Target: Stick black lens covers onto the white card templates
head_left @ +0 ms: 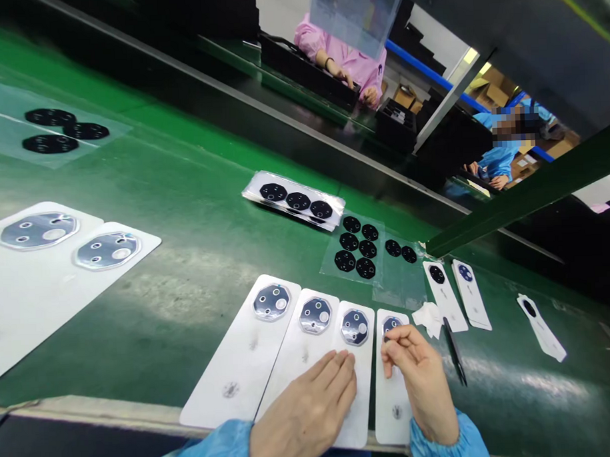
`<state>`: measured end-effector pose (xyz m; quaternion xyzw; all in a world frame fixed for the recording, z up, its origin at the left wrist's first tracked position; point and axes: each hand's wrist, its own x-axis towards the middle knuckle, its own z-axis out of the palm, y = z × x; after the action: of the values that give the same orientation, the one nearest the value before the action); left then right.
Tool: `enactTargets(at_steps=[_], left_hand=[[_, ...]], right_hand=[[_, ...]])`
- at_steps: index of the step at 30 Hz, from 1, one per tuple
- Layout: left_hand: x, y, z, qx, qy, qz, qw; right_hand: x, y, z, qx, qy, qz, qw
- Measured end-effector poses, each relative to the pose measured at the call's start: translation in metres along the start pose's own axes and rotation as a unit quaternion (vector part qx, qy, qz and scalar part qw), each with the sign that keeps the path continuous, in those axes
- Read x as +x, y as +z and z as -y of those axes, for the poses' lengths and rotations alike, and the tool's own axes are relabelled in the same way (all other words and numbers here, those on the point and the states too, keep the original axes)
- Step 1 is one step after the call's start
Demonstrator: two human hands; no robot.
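Several white phone back panels (239, 351) lie side by side along the near edge of the bench, each with a dark eight-sided camera plate (355, 327) near its far end. My left hand (306, 408) rests flat across two middle panels, fingers stretched out just below their camera plates. Over the rightmost panel (388, 405), my right hand (417, 371) is closed in a pinch beside that panel's camera plate (391, 322), partly covering it. Something small and dark shows at those fingertips, too small to name.
Clear sheets with black discs (358, 248) lie beyond the panels, beside a stack of white strips (294, 199). Black tweezers (454, 353), crumpled white paper (429, 317) and more panels (445, 300) lie right. Larger panels (47, 284) are left. A green post (524, 187) stands right; co-workers sit opposite.
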<state>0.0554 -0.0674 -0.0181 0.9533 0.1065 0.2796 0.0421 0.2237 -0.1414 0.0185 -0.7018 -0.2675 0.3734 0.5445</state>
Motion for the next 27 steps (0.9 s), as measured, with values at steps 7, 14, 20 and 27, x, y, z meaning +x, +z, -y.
enactTargets(at_steps=[7, 14, 20, 27], left_hand=[[0.002, 0.002, -0.001, 0.006, -0.006, -0.023, 1.0], [0.001, 0.003, 0.002, 0.003, -0.007, -0.026, 1.0], [0.0, 0.002, 0.002, 0.0, 0.003, -0.02, 1.0], [0.0, 0.001, 0.003, 0.002, 0.009, -0.009, 1.0]], right_hand=[[0.008, 0.008, -0.005, -0.062, -0.03, 0.041, 0.997], [0.008, 0.016, -0.007, -0.233, -0.127, 0.031, 0.964], [0.004, 0.021, -0.007, -0.331, -0.198, 0.031, 0.922], [-0.001, 0.025, -0.011, -0.38, -0.229, 0.038, 0.895]])
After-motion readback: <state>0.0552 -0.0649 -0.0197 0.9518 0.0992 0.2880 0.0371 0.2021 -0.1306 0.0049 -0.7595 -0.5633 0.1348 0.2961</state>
